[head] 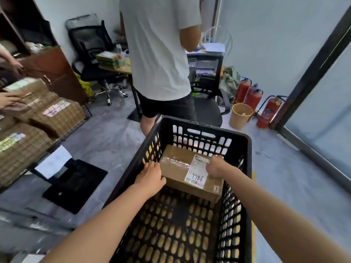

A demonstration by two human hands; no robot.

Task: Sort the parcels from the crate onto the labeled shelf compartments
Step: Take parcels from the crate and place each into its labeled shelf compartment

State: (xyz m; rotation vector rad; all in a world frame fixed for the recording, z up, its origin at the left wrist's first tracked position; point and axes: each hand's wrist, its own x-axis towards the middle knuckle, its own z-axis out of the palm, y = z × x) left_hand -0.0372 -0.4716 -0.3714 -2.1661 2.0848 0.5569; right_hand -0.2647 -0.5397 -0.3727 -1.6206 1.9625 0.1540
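**A:** Closest to the lens?

**B:** Black plastic crate (248, 158), rectangular, with a thick smooth rim. Walls and floor pierced with rows of oval slots. Fills the lower middle of the view.

**A:** Beyond it?

**B:** Standing person (157, 54), back turned, in a pale T-shirt and dark shorts, just past the far wall. Well apart on the left, stacked cardboard boxes (57, 114), brown and crossed by a wire grid.

**A:** And inside the crate?

**B:** One brown cardboard parcel (176, 168), box-shaped, matte, sharp-edged. Sits at the far end, nearer the right wall. Cannot tell whether resting on the slotted floor or lifted off it.

**A:** Hands?

**B:** Left hand (152, 177) against the parcel's left side, fingers curled down that face, thumb along the near top edge. Right hand (214, 166) on top at the right, fingers bent over the far edge. Both closed narrow, gripping cardboard.

**A:** Anything smaller?

**B:** White paper label (196, 175) on the lid, "7786" handwritten, upper right corner under the right hand. Strip of clear shiny tape (174, 161) across the top, wrinkled.
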